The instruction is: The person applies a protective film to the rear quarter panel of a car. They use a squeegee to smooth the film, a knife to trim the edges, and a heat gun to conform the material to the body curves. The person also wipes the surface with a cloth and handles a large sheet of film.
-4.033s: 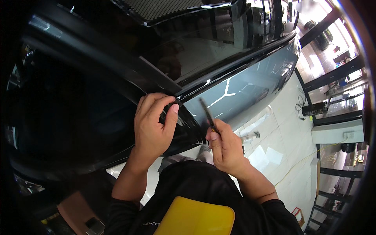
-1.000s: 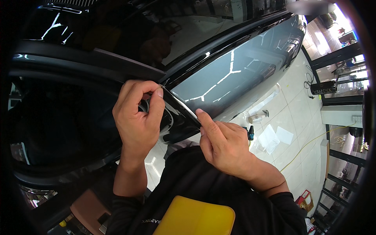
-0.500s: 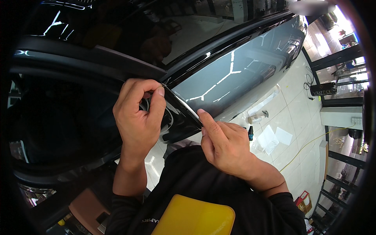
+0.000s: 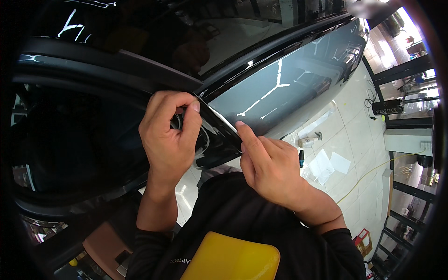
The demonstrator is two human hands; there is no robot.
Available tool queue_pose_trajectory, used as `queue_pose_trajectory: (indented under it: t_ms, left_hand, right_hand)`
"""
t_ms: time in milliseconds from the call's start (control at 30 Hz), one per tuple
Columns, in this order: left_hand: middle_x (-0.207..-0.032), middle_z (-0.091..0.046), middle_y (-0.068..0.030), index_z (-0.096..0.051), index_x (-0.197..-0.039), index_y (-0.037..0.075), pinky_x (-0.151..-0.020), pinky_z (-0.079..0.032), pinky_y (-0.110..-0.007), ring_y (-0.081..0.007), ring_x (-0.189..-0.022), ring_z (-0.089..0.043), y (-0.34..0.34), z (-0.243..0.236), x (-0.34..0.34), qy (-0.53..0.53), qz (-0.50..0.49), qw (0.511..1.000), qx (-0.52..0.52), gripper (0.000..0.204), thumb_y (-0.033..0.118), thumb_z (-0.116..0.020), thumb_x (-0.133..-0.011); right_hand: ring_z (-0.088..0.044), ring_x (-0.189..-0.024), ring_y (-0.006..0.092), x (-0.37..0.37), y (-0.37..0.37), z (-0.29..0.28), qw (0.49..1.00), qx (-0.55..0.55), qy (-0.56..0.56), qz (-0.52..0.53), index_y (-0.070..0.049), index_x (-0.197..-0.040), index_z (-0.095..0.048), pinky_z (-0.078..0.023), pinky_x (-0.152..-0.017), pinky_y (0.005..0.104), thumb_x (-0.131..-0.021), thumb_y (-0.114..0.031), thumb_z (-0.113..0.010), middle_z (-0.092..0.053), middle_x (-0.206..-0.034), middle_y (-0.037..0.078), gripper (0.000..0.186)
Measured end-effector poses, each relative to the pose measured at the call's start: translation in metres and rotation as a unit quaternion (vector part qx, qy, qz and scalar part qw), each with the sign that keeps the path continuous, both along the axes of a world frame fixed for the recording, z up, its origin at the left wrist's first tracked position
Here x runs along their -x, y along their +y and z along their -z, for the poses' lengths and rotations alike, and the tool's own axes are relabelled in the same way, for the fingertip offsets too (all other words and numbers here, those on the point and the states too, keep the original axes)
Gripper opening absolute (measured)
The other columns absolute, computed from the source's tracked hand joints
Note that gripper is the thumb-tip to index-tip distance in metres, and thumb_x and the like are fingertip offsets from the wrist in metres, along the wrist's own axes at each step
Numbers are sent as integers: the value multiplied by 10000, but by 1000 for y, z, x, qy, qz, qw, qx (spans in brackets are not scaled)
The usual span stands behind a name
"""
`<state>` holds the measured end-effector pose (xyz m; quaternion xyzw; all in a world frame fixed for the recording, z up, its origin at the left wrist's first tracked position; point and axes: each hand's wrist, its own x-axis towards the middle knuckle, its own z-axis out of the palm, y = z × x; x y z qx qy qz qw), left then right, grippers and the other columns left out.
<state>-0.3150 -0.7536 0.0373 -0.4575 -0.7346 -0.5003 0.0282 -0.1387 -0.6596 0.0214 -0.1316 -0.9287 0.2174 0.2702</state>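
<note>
Spanning the panel edge [image 4: 225, 119]: left hand [image 4: 169, 133] pinched, right hand's [image 4: 272, 169] grip unclear — floor [image 4: 357, 123] beyond.

Blue-grey gleams across the car panel [image 4: 261, 100], and there go white, branching streaks of reflected light [image 4: 279, 77] right over it! A bright white line [image 4: 223, 117] edges it, glossy black trim [image 4: 218, 137] alongside. Plain yellow on the flat slab [image 4: 233, 257], against a black shirt [image 4: 219, 198] with pale lettering. White floor tiles [image 4: 359, 133] in a thin-lined grid, white sheets [image 4: 340, 162], yellow cable [image 4: 360, 181]!
</note>
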Motion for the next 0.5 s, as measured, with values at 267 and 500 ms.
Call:
queue_pose_trajectory:
  t_ms: [267,500]
  left_hand:
    - [-835,-637,-80,-649,-880,5,-667,-480,-295,-195,-738,-599,1,-1,-1,-19,-1,1000,-12,70,-23,-661,-817]
    - [-844,-641,-81,-647,-886,5,-671,-481,-294,-193,-745,-597,2,1,0,-12,-4,1000,-9,83,-27,-665,-811]
  right_hand:
    - [-570,-526,221,-7,0,-2,1000,3,-22,0,40,-1268,-564,-469,-517,337,-732,60,-660,-600,-683,71,544]
    - [-565,-524,224,-9,3,3,1000,-9,-23,6,34,-1273,-564,-468,-524,338,-730,56,-663,-587,-670,68,552]
